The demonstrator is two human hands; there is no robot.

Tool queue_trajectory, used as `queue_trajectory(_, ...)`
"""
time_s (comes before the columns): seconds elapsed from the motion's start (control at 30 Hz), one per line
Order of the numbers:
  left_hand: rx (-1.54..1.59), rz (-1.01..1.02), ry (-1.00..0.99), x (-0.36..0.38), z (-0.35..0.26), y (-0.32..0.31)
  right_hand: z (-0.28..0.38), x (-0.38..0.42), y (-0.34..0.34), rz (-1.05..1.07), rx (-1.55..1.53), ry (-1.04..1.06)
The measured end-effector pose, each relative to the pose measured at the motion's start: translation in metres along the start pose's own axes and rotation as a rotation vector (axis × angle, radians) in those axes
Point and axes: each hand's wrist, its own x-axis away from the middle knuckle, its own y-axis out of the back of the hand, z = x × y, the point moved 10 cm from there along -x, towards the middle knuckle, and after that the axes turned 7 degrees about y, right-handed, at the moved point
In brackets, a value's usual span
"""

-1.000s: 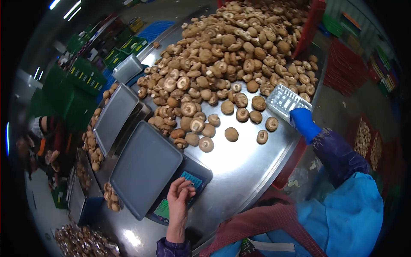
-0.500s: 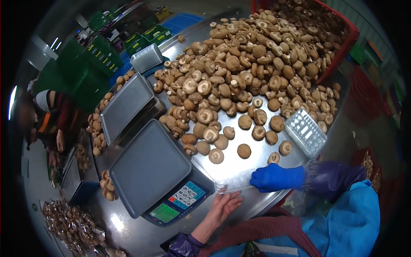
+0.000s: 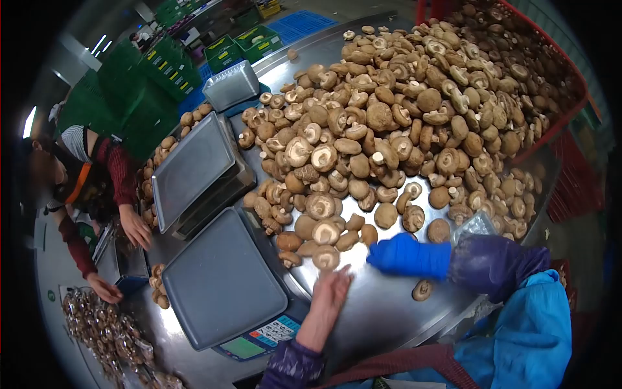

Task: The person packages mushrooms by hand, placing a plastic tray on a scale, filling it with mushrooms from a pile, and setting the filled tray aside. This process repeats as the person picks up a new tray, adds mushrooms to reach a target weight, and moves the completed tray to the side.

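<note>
My left hand (image 3: 329, 297), bare, has its fingers loosely spread beside a pale mushroom (image 3: 326, 257) at the near edge of the pile; nothing shows in it. My right hand (image 3: 409, 257), in a blue glove, is closed, its fingertips by a brown mushroom (image 3: 368, 235); what it holds, if anything, is hidden. A single mushroom (image 3: 422, 290) lies below the glove. Beyond the right sleeve, a clear plastic tray (image 3: 476, 225) is partly hidden. The large mushroom heap (image 3: 379, 117) covers the metal table (image 3: 369, 311) ahead.
To the left are a scale with a grey platform (image 3: 223, 282) and another grey platform (image 3: 194, 168). Clear trays (image 3: 230, 85) stand behind. A co-worker's hand (image 3: 135, 227) is at far left, near bagged mushrooms (image 3: 107, 337). A red crate (image 3: 583, 97) borders the heap at right.
Both my hands have moved forward to the mushrooms; a clear plastic edge between them is gone from there. The view has shifted. The co-worker's arms reach further in.
</note>
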Motion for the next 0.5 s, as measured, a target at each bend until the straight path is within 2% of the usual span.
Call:
queue_trajectory(0.03,-0.047,-0.053,-0.034,-0.023,-0.013,-0.006,-0.016,-0.014,0.005,-0.008,-0.06,0.057)
queue_trajectory(0.07,-0.097,-0.034,-0.127,-0.047,-0.029,-0.014,-0.036,-0.03,0.018,0.079,-0.041,-0.008)
queue_trajectory(0.1,-0.044,0.073,-0.164,-0.071,-0.04,-0.028,-0.064,-0.044,0.022,0.134,-0.031,-0.12)
queue_trajectory(0.13,-0.067,-0.056,-0.045,-0.07,-0.033,-0.051,-0.096,-0.063,0.037,0.308,-0.019,-0.262)
queue_trajectory(0.17,-0.165,0.114,-0.159,-0.087,-0.037,-0.072,-0.12,-0.072,0.096,-0.163,-0.038,-0.342)
queue_trajectory(0.2,-0.185,0.061,-0.174,-0.085,-0.035,-0.087,-0.145,-0.083,0.116,-0.383,-0.14,-0.288)
queue_trajectory(0.27,-0.212,0.006,-0.186,-0.085,-0.034,-0.095,-0.204,-0.099,0.126,-0.501,-0.033,-0.362)
queue_trajectory(0.3,-0.198,0.041,-0.159,-0.095,-0.031,-0.09,-0.22,-0.1,0.118,-0.505,-0.036,-0.368)
queue_trajectory(0.37,-0.189,0.078,-0.134,-0.092,-0.028,-0.091,-0.243,-0.11,0.072,-0.106,0.107,-0.454)
queue_trajectory(0.4,-0.205,0.071,-0.141,-0.085,-0.029,-0.092,-0.237,-0.106,0.063,-0.099,0.148,-0.469)
queue_trajectory(0.43,-0.219,0.064,-0.145,-0.077,-0.029,-0.091,-0.224,-0.1,0.068,-0.21,0.166,-0.44)
queue_trajectory(0.5,-0.203,0.104,-0.15,-0.072,-0.025,-0.082,-0.212,-0.088,0.054,-0.103,0.051,-0.415)
